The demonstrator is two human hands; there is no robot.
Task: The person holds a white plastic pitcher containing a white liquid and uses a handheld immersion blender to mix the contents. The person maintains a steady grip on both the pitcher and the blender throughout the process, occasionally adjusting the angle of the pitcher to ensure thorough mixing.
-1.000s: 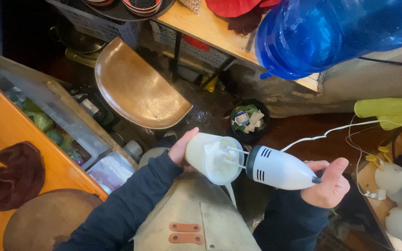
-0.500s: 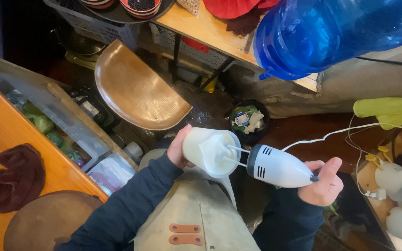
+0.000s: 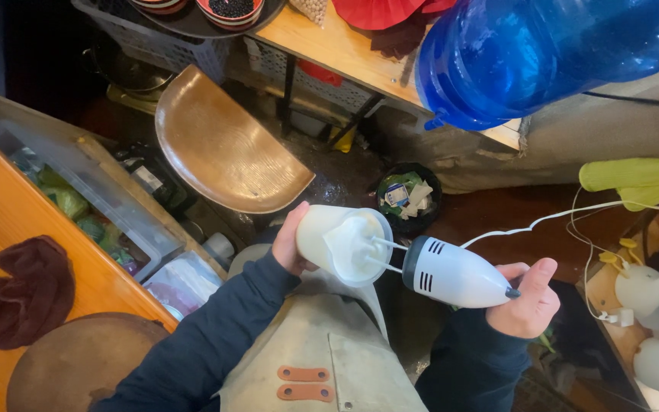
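My left hand grips a clear plastic cup full of white cream, tilted on its side with the mouth toward the right. My right hand holds a white electric hand mixer level, and its two metal beaters reach into the cream. A white cord runs from the mixer off to the right. Both hands are held over my lap, above a beige apron.
A wooden stool stands ahead on the floor, and a small black bin of scraps sits to its right. A large blue water jug rests on a wooden bench. An orange table with a brown cloth is at left.
Both hands, the cup and the mixer have shifted slightly left and down; the beaters stay inside the cream.
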